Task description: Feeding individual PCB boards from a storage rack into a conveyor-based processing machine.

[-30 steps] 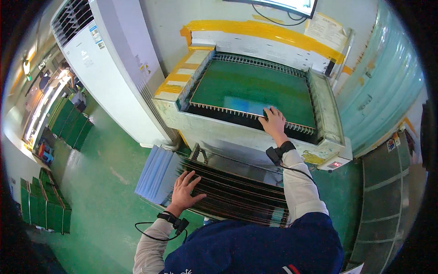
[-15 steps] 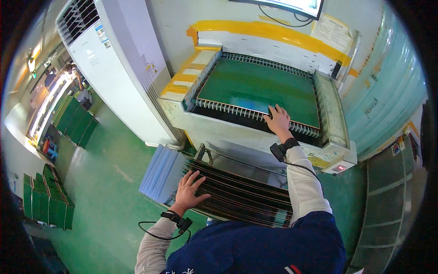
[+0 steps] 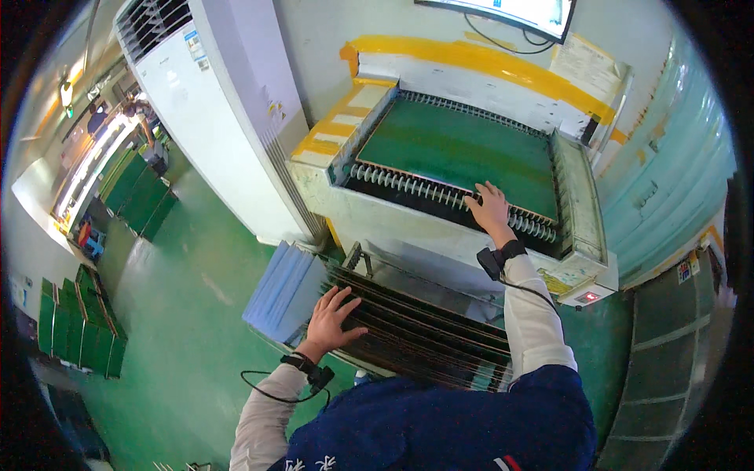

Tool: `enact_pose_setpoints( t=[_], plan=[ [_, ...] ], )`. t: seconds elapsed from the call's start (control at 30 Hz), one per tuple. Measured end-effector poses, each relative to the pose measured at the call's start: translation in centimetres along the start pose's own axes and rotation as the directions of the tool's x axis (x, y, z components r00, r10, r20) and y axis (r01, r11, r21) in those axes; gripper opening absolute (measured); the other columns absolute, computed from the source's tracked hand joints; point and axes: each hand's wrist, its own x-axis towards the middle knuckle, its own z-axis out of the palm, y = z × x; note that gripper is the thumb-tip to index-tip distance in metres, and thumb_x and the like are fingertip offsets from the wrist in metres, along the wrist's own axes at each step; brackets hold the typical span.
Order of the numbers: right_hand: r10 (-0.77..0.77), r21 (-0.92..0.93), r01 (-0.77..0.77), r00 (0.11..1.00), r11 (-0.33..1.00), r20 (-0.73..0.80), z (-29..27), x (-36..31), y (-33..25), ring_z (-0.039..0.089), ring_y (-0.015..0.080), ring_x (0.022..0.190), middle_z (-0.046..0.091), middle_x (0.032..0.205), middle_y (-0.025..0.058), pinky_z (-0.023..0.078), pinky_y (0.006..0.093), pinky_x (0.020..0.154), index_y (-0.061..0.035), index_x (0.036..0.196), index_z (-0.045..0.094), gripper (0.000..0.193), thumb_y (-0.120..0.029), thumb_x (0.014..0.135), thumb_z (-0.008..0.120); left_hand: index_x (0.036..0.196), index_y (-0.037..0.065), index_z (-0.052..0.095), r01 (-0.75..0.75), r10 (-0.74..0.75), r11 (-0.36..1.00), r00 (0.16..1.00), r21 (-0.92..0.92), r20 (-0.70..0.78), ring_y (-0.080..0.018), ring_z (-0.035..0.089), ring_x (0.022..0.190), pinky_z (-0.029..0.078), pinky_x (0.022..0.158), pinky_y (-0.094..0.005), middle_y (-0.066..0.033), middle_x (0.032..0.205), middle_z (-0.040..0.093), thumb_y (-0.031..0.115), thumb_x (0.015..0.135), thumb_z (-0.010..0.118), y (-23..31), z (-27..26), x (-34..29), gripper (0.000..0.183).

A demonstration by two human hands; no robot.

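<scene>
A green panel (image 3: 463, 149) with thin copper-coloured edges lies flat on the rollers of a conveyor machine (image 3: 393, 208) in front of me. At the panel's near edge, toward the right, is my right hand (image 3: 492, 212), fingers spread; whether the fingertips press on the panel I cannot tell. My left hand (image 3: 328, 323) is open, palm down, over the left end of a rack of upright dark panels (image 3: 424, 326). No object is in either hand. Several light-blue sheets (image 3: 284, 290) stand at the rack's left end.
A tall white air conditioner (image 3: 216, 102) stands left of the machine. A screen (image 3: 510, 12) hangs above it. Translucent curtain sheeting (image 3: 660, 165) and a grey panelled door (image 3: 660, 361) are at right. Green panel stacks (image 3: 82, 322) stand on the floor at left.
The whole view has shifted slightly. More of the near rollers shows, and the green panel appears a little farther back. Both hands keep nearly the same open pose.
</scene>
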Motion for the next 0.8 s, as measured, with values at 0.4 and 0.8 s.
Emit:
enact_pose_setpoints(
  t=[0.4, 0.8],
  plan=[
    [-0.257, 0.417, 0.028, 0.824, 0.908, 0.505, -1.5, -17.9, -6.3, 0.064, 0.0391, 0.12, 0.071, 0.125, 0.0189, 0.049, 0.0462, 0.104, -0.0048, 0.12, 0.074, 0.052, -0.049, 0.093, 0.074, 0.147, 0.02, 0.06, 0.016, -0.015, 1.0, 0.999, -0.018, 0.031, -0.0414, 0.033, 0.152, 0.031, 0.124, -0.0553, -0.011, 0.162, 0.043, 0.051, 0.081, 0.082, 0.7, -1.0, -0.1, 0.076],
    [-0.001, 0.269, -0.301, 0.665, 0.915, 0.747, 2.5, -22.1, -3.1, 0.071, 0.0339, 0.11, 0.076, 0.113, 0.0225, 0.052, 0.043, 0.096, 0.0017, 0.117, 0.076, 0.077, -0.071, 0.095, 0.062, 0.147, 0.02, 0.06, -0.01, 0.011, 0.999, 1.0, -0.03, 0.019, -0.0387, 0.032, 0.153, 0.028, 0.126, -0.0522, -0.0098, 0.163, 0.043, 0.057, 0.084, 0.079, 0.2, -0.5, -0.1, 0.076]
  ],
)
